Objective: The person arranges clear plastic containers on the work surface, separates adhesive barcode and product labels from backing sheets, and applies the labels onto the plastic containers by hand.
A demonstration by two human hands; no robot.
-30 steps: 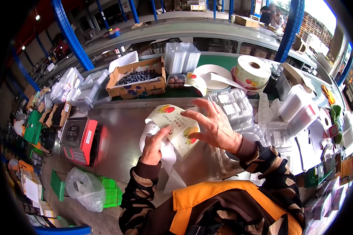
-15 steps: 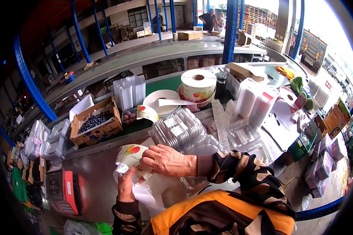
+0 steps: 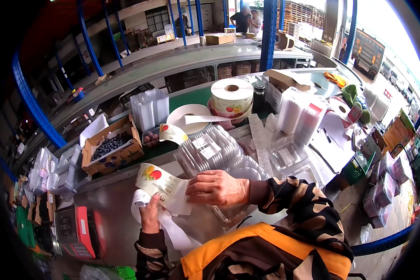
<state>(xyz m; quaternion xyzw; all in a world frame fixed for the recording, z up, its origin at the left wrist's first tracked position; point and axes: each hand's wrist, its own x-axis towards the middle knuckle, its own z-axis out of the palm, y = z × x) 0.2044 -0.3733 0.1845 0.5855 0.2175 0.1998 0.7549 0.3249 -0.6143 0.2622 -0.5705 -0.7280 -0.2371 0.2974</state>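
Note:
A printed fruit-label strip (image 3: 159,181) with white backing runs between my two hands over the metal worktop. My left hand (image 3: 150,214) grips its lower edge, thumb on the printed face. The backing (image 3: 171,229) curls down below that hand. To the right, my right hand (image 3: 217,187) has its fingers closed at the strip's pale right end. Just behind my right hand stands a stack of clear plastic clamshell boxes (image 3: 207,148). An open clear tray (image 3: 228,215) lies beneath my right wrist, partly hidden by it.
A red scale (image 3: 73,232) sits at left, with a cardboard box of blueberries (image 3: 113,148) behind. Label rolls (image 3: 232,95) and a dark flask (image 3: 258,97) stand at the back. Stacked clear packs (image 3: 294,116) are at right. Two people (image 3: 245,21) stand far off.
My right hand has moved right, away from my left hand, and more of the label strip now shows between them. The whole view has shifted slightly.

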